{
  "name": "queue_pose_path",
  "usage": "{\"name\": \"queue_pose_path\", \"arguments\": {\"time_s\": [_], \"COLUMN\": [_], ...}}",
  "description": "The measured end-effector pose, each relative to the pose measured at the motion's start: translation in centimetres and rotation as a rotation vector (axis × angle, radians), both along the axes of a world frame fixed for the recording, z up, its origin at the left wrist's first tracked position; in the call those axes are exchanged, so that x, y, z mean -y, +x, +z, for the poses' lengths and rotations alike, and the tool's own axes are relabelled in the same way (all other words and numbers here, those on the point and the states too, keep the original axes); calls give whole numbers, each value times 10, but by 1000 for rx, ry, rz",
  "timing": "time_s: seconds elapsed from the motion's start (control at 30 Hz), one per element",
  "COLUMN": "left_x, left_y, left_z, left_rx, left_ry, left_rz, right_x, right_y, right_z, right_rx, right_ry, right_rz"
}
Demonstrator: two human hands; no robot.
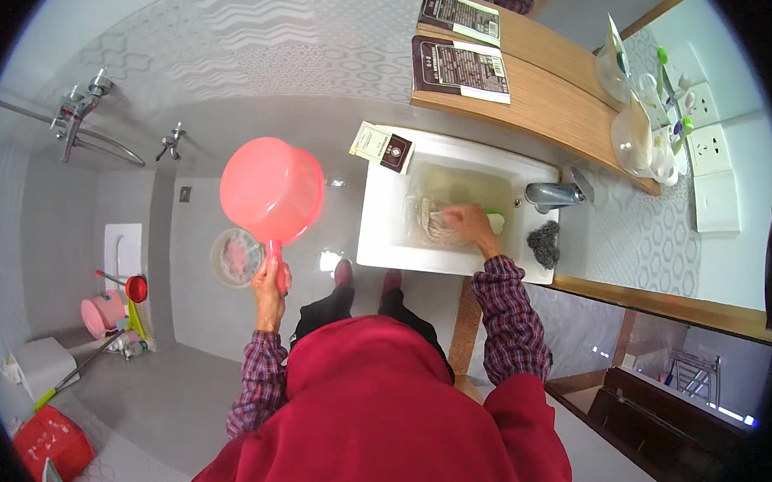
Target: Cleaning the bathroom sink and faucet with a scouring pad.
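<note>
My left hand [269,294] is closed round the handle of a pink plastic dipper [271,187], held up over the floor to the left of the sink. In the white rectangular sink [385,254] lies a crumpled whitish cloth [432,224] in cloudy water. Over its right edge reaches my right hand [470,222], its fingers blurred, so their grip cannot be made out. Close beside that hand sits a small white and green thing [495,221], kind unclear.
A grey tap [554,194] and a dark scouring pad [543,243] sit at the sink's right end. Packets [382,147] rest on its far left corner. Above runs a wooden shelf [542,92]. On the floor stands a round basin [235,257]; pink buckets [103,313] are farther left.
</note>
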State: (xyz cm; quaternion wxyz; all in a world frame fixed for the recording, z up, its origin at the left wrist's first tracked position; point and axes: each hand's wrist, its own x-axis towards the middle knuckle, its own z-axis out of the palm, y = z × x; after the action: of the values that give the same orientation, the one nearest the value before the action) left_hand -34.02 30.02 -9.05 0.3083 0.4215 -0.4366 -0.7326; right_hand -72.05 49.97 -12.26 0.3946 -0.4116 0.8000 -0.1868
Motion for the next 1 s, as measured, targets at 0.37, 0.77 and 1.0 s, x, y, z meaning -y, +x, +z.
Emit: {"name": "queue_pose_path", "arguments": {"time_s": [0.37, 0.77, 1.0], "left_x": [-12, -17, -10], "left_y": [-13, 1, -7], "left_z": [0, 3, 2], "left_rx": [-32, 42, 57], "left_ry": [35, 15, 25], "left_rz": [13, 18, 55], "right_x": [145, 190, 161], "right_y": [36, 37, 27], "right_z": [17, 18, -39], "right_rx": [-544, -498, 349], "right_ry": [-732, 16, -684], "right_rz": [-230, -426, -1053]}}
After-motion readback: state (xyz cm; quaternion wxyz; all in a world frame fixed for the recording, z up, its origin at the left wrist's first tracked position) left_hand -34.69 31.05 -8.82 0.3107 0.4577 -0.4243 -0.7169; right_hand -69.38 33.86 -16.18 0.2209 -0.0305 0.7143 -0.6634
